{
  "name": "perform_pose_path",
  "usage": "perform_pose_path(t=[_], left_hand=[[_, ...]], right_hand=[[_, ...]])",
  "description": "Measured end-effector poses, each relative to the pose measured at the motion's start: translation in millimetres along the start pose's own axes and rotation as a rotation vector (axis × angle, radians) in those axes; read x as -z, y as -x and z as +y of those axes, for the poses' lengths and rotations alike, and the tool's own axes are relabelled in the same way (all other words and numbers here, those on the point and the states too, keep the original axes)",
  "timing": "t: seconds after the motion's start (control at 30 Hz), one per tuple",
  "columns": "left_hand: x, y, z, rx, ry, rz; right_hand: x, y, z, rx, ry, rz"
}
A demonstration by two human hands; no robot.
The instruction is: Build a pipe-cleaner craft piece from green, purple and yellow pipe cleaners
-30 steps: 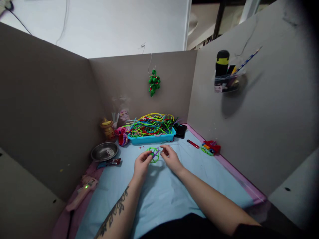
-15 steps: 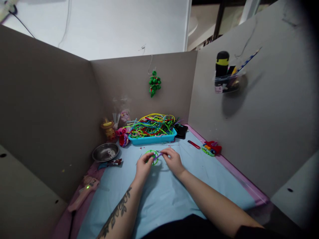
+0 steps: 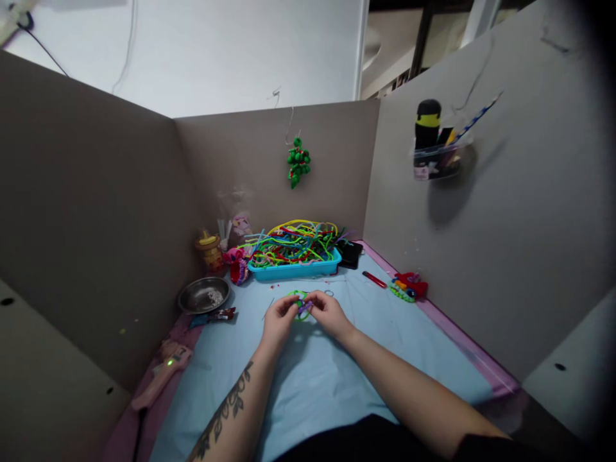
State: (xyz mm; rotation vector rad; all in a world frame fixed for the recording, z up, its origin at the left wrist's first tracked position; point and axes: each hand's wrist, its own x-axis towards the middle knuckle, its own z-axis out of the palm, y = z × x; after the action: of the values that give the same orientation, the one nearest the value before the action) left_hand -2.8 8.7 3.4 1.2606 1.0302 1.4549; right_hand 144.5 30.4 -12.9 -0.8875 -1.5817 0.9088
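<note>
My left hand [image 3: 278, 321] and my right hand [image 3: 326, 313] meet above the light blue mat [image 3: 308, 372], fingers pinched together on a small green and purple pipe-cleaner piece [image 3: 301, 304]. The green loop shows between the fingertips; a purple strand crosses it. Just behind the hands stands a blue tray [image 3: 294, 267] heaped with several coloured pipe cleaners.
A metal bowl [image 3: 203, 294] and a yellow bottle [image 3: 208, 249] stand at the left. A pink glue gun [image 3: 162, 375] lies at the mat's left edge. A red and green craft piece [image 3: 407, 286] and a red pen [image 3: 373, 278] lie at the right. Cardboard walls enclose the space.
My right hand has moved left, closing up to my left hand over the pipe-cleaner piece. The purple strand is now bunched between the fingertips.
</note>
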Motion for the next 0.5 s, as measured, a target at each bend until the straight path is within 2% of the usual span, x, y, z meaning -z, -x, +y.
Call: perform_pose_path(t=[0.1,0.33,0.5], left_hand=[[0.7,-1.1,-1.8,0.025,0.028,0.010],[0.7,-1.7,-5.3,0.068,0.061,0.047],[-0.4,-0.6,-1.8,0.074,0.092,0.034]], right_hand=[[-2.5,3.1,-0.5,0.008,0.018,-0.004],[-12.1,12.7,-5.6,0.132,0.272,-0.005],[-12.5,12.3,-7.4,0.125,0.288,0.039]])
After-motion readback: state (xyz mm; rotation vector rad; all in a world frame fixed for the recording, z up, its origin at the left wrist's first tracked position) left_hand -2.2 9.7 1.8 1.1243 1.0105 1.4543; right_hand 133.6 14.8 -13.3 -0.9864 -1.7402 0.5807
